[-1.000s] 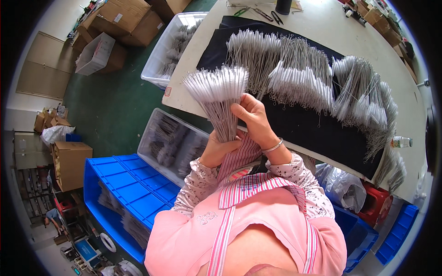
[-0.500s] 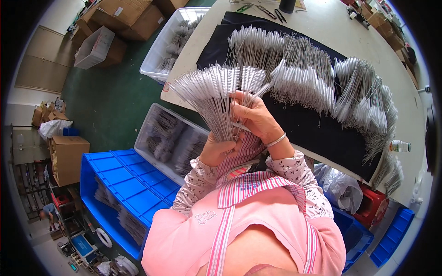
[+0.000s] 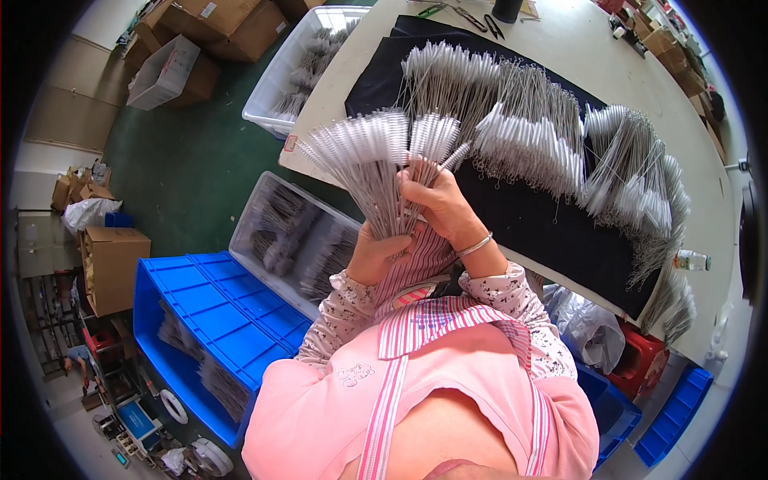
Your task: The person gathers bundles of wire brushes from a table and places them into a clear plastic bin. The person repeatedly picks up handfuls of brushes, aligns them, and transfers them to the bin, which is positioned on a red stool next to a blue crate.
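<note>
A fanned bundle of thin wire brushes (image 3: pixel 356 144) with white bristles stands upright in front of me. My left hand (image 3: pixel 384 254) is closed around the lower wire ends of this bundle. My right hand (image 3: pixel 442 206) pinches a smaller group of brushes (image 3: pixel 434 138) just right of the bundle, with a narrow gap between the bristle heads. One brush (image 3: pixel 456 156) in that group leans out to the right. My right fingers partly hide the wires, and my left fingers cover the bottom ends.
Rows of similar brushes (image 3: pixel 528 132) lie on a dark cloth (image 3: pixel 528 216) over the table (image 3: pixel 600 60). Pliers (image 3: pixel 470 18) lie at the far edge. Bins of brushes, one clear (image 3: pixel 244 212) and one blue (image 3: pixel 216 300), stand at the left. A red stool (image 3: pixel 644 364) is at the right.
The smaller group at my right hand looks wider, and its gap from the main bundle shows more clearly. My right hand has shifted slightly left; the whole view has moved a little.
</note>
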The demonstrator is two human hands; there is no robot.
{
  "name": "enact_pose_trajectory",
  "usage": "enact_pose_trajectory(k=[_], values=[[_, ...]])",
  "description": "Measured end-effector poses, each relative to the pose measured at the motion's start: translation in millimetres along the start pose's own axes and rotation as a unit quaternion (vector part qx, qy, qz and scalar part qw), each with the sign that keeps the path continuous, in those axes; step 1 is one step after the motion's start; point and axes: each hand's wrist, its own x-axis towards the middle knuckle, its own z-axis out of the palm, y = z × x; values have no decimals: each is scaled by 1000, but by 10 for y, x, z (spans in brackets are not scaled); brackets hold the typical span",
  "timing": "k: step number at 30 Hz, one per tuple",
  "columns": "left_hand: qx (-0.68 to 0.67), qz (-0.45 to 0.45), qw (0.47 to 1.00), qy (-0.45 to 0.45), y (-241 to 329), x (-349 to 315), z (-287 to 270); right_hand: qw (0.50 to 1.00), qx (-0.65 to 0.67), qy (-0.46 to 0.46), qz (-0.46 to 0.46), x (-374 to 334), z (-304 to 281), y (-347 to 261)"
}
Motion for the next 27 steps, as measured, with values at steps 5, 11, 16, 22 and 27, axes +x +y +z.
enact_pose_trajectory(k=[5,11,16,22,27], values=[[9,25,999,35,-139,-15,21,999,10,33,24,-14,-2,17],[36,55,996,59,-143,0,-40,999,38,33,7,4,-96,61],[116,73,986,93,-124,-20,7,997,60,23,40,-34,-53,25],[156,150,973,78,-160,-18,86,993,102,29,45,-30,-74,49],[180,146,971,65,-85,-52,58,982,178,-17,55,32,-222,158]])
